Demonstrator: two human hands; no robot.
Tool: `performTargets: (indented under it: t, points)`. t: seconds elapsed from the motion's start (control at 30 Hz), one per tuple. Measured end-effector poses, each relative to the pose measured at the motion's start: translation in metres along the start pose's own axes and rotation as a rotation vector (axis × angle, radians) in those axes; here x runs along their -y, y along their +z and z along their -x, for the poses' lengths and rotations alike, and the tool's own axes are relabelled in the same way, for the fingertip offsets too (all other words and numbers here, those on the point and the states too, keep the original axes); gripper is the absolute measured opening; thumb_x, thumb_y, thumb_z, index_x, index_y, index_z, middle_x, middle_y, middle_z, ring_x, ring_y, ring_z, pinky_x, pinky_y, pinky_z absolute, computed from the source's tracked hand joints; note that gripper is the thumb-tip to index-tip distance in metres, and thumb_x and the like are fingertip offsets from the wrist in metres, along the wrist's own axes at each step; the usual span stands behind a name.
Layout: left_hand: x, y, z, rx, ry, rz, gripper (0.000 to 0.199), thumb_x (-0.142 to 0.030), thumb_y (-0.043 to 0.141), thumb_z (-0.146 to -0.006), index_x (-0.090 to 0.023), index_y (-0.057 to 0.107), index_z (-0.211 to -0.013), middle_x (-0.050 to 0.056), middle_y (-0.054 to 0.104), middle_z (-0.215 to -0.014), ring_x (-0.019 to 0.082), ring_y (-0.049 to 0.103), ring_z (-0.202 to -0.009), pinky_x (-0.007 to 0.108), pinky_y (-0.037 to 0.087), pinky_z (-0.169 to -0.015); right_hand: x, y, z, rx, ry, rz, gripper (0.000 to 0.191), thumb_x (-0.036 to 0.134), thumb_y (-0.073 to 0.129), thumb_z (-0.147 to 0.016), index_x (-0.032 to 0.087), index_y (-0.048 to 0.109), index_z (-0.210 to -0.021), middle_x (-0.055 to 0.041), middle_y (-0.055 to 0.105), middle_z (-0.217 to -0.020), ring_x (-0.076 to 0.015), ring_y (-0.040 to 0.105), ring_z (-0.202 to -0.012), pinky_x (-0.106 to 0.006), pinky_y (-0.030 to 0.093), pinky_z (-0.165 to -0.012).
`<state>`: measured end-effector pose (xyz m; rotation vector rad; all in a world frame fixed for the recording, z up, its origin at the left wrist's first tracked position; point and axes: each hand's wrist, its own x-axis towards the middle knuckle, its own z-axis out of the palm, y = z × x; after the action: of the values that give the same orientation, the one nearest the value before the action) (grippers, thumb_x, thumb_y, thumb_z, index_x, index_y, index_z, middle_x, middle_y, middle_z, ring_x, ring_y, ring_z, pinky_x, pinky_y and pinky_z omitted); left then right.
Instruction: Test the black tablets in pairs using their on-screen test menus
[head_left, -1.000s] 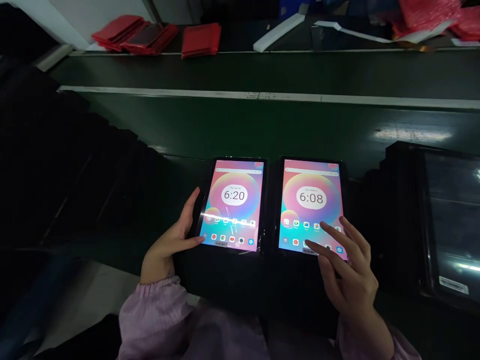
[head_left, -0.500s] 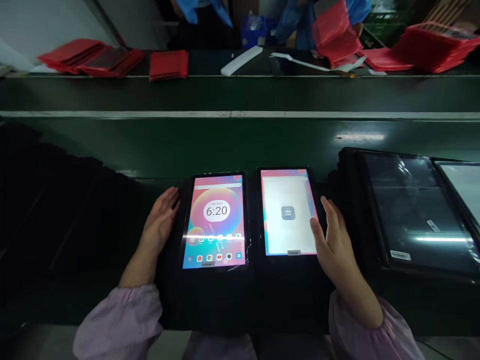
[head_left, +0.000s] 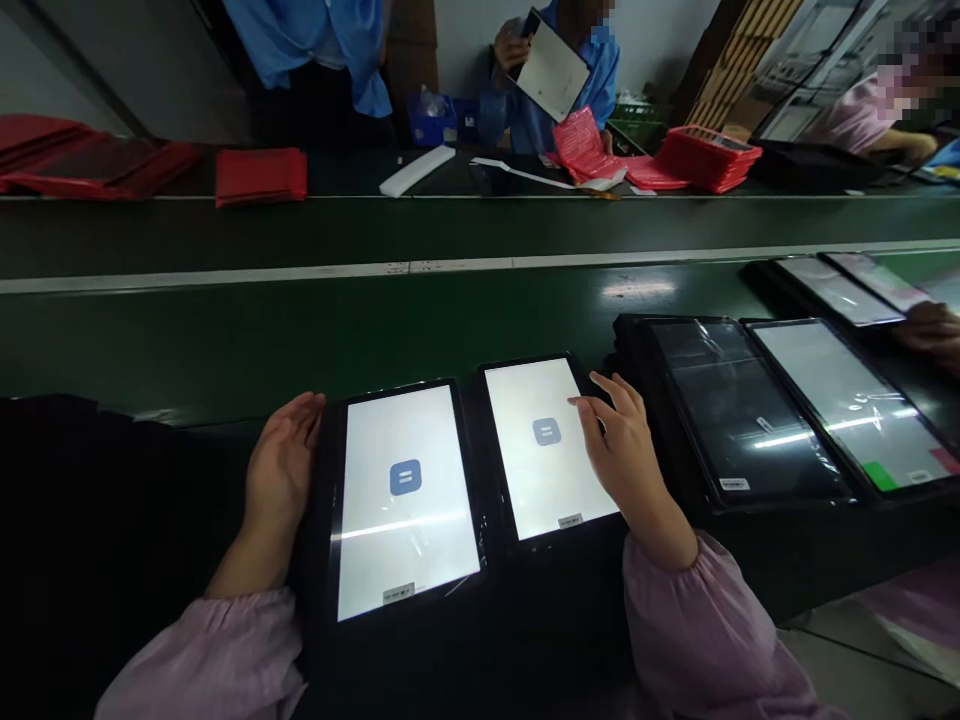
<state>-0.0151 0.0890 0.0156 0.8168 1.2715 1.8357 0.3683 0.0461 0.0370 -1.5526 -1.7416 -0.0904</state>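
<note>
left hand (head_left: 279, 460) turned on edge just beside the left tablet (head_left: 405, 510), fingers pressed together, right hand (head_left: 622, 450) over the right tablet (head_left: 544, 465), fingers bent and spread

I'm at what looks like an electronics factory line: a long, dark green, smooth worktop (head_left: 450, 340) crosses in front of me, with two lit, black-framed rectangular tablets (head_left: 405, 545) around twelve o'clock. Flat red plastic pouches (head_left: 261, 177) lie at eleven, and a blue-sleeved co-worker (head_left: 495, 112) at twelve holds a flat, white-faced rectangular panel (head_left: 553, 75).
</note>
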Motion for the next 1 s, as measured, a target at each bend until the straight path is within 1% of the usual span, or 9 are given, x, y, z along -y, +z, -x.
performTargets:
  t: [0.1, 0.17, 0.23, 0.4, 0.57, 0.73, 0.8, 0.9, 1.0]
  points:
    - [-0.002, 0.002, 0.003, -0.004, -0.03, 0.013, 0.021, -0.041, 0.081, -0.068, -0.029, 0.083, -0.085, 0.002, 0.08, -0.097, 0.025, 0.068, -0.108, 0.041, 0.036, -0.128, -0.003, 0.0, -0.005, -0.005, -0.029, 0.015, 0.05, 0.045, 0.045, -0.113, 0.025, 0.088, -0.099, -0.0153, 0.076, -0.138, -0.0419, 0.061, -0.144, -0.072, 0.057, -0.112]
    - [-0.002, 0.004, 0.003, -0.011, -0.042, 0.019, 0.02, -0.04, 0.082, -0.068, -0.029, 0.083, -0.085, 0.001, 0.08, -0.096, 0.024, 0.068, -0.106, 0.039, 0.037, -0.127, -0.004, -0.002, -0.003, -0.004, -0.041, 0.018, 0.047, 0.043, 0.047, -0.112, 0.025, 0.088, -0.099, -0.015, 0.077, -0.136, -0.0418, 0.063, -0.141, -0.07, 0.061, -0.106]
    - [-0.002, 0.005, 0.003, -0.018, -0.044, 0.023, 0.018, -0.039, 0.081, -0.068, -0.03, 0.083, -0.084, 0.001, 0.079, -0.095, 0.023, 0.068, -0.105, 0.037, 0.038, -0.126, -0.004, -0.004, -0.001, 0.0, -0.053, 0.016, 0.045, 0.041, 0.048, -0.112, 0.027, 0.089, -0.1, -0.0137, 0.078, -0.137, -0.0409, 0.064, -0.14, -0.068, 0.063, -0.103]
    - [-0.003, 0.006, 0.003, -0.019, -0.041, 0.0, 0.016, -0.035, 0.078, -0.07, -0.029, 0.082, -0.084, 0.001, 0.079, -0.093, 0.022, 0.068, -0.102, 0.033, 0.04, -0.123, -0.003, -0.004, 0.003, 0.034, -0.092, -0.008, 0.04, 0.038, 0.052, -0.11, 0.032, 0.09, -0.098, -0.0085, 0.074, -0.146, -0.039, 0.056, -0.152, -0.068, 0.059, -0.112]
    - [-0.001, 0.004, 0.0, -0.026, -0.033, -0.036, 0.014, -0.034, 0.076, -0.072, -0.028, 0.081, -0.084, 0.002, 0.078, -0.093, 0.023, 0.068, -0.102, 0.037, 0.04, -0.124, -0.007, -0.006, 0.003, 0.02, -0.053, -0.004, 0.042, 0.038, 0.051, -0.111, 0.026, 0.09, -0.099, -0.0143, 0.075, -0.142, -0.0411, 0.058, -0.149, -0.07, 0.059, -0.11]
    - [0.001, 0.001, -0.001, -0.021, -0.01, -0.057, 0.012, -0.035, 0.075, -0.074, -0.028, 0.08, -0.083, 0.003, 0.078, -0.093, 0.025, 0.068, -0.101, 0.041, 0.041, -0.124, -0.003, -0.003, 0.007, 0.043, -0.077, -0.025, 0.041, 0.038, 0.05, -0.111, 0.03, 0.09, -0.104, -0.0095, 0.072, -0.149, -0.0393, 0.053, -0.155, -0.07, 0.058, -0.114]
    - [0.001, 0.0, 0.0, -0.017, -0.003, -0.062, 0.011, -0.034, 0.075, -0.076, -0.028, 0.08, -0.083, 0.003, 0.078, -0.093, 0.025, 0.068, -0.101, 0.041, 0.041, -0.124, -0.002, -0.003, 0.007, 0.04, -0.061, -0.02, 0.043, 0.039, 0.049, -0.112, 0.029, 0.09, -0.103, -0.0103, 0.073, -0.148, -0.0398, 0.052, -0.155, -0.07, 0.058, -0.113]
    - [0.0, 0.001, 0.001, -0.013, 0.004, -0.069, 0.01, -0.034, 0.074, -0.076, -0.028, 0.079, -0.082, 0.003, 0.078, -0.094, 0.025, 0.069, -0.102, 0.042, 0.042, -0.123, -0.002, -0.009, 0.005, 0.012, -0.007, 0.006, 0.043, 0.041, 0.051, -0.111, 0.028, 0.09, -0.099, -0.0121, 0.075, -0.145, -0.0403, 0.054, -0.154, -0.072, 0.057, -0.115]
    - [0.0, 0.001, 0.001, -0.013, 0.017, -0.079, 0.011, -0.034, 0.074, -0.077, -0.026, 0.079, -0.084, 0.005, 0.078, -0.095, 0.026, 0.069, -0.102, 0.044, 0.044, -0.121, 0.004, -0.016, 0.004, 0.027, -0.059, -0.025, 0.04, 0.036, 0.053, -0.109, 0.029, 0.09, -0.098, -0.01, 0.076, -0.143, -0.0393, 0.057, -0.152, -0.069, 0.06, -0.111]
